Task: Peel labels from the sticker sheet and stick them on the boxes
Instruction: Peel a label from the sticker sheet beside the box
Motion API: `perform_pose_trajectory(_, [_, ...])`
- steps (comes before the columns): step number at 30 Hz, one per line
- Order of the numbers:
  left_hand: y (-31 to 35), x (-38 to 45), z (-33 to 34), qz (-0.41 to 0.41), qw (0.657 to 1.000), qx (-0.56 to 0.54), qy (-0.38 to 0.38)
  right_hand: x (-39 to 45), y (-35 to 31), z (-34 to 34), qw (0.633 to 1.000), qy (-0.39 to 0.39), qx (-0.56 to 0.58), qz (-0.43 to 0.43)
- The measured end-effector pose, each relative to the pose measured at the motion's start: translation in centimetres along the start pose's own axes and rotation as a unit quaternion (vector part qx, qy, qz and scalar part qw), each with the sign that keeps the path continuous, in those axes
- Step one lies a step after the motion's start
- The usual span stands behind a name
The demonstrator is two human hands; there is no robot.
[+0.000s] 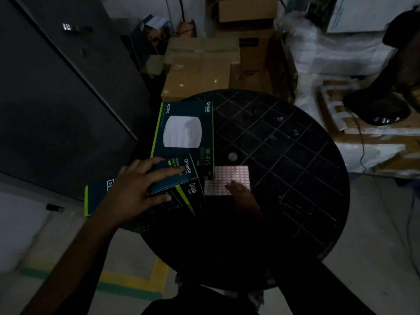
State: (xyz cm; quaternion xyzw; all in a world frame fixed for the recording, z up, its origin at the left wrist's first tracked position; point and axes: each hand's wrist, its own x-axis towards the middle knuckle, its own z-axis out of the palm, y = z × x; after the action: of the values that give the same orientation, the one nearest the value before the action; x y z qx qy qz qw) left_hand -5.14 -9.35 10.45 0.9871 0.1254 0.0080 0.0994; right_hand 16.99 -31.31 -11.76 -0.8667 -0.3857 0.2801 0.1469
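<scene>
A pale pink sticker sheet (229,177) lies flat on the round black table (284,169), just right of the boxes. My right hand (242,194) rests on the sheet's near edge, fingertips on the labels; whether it pinches a label is hidden in the dim light. My left hand (141,187) grips a small dark green Omada box (181,176) from above, fingers spread over its top. That box sits on a larger dark box (181,205). Behind them lies a big Omada Wi-Fi box (184,130) with a white picture on its lid.
Another dark box (97,198) sticks out past the table's left edge. Brown cartons (200,69) stand behind the table, wrapped white packages (336,48) at the right. A dark cabinet (56,98) fills the left. Another person's dark shape (391,87) is at the far right.
</scene>
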Motion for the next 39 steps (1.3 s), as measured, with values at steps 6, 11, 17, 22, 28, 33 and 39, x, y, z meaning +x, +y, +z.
perform_pose_trajectory(6, [-0.6, 0.5, -0.1, 0.005, 1.0, -0.004, -0.008, -1.4, 0.5, 3.2, 0.989, -0.049, -0.138, 0.036])
perform_pose_trajectory(11, [0.7, 2.3, 0.0, 0.034, 0.999, -0.012, -0.012, -5.7, 1.2, 5.0, 0.984, -0.034, -0.165, 0.062])
perform_pose_trajectory(17, [4.7, 4.9, 1.2, 0.096, 0.995, -0.005, 0.002, -11.2, 3.4, 6.7, 0.984, -0.007, -0.158, 0.084])
perform_pose_trajectory(22, [8.3, 7.0, 1.8, 0.131, 0.991, -0.013, -0.014, -14.3, 4.6, 7.3, 0.985, 0.024, -0.139, 0.103])
perform_pose_trajectory(28, [11.0, 8.1, 2.3, 0.14, 0.99, -0.014, -0.007, -14.7, 5.7, 5.9, 0.981, 0.044, -0.066, 0.178])
perform_pose_trajectory(33, [10.8, 8.4, 2.2, 0.134, 0.991, -0.015, -0.01, -14.5, 6.5, 4.8, 0.97, 0.07, -0.049, 0.229])
perform_pose_trajectory(39, [10.8, 8.4, 2.1, 0.132, 0.991, -0.011, -0.007, -12.0, 6.2, 3.8, 0.962, 0.032, -0.008, 0.273])
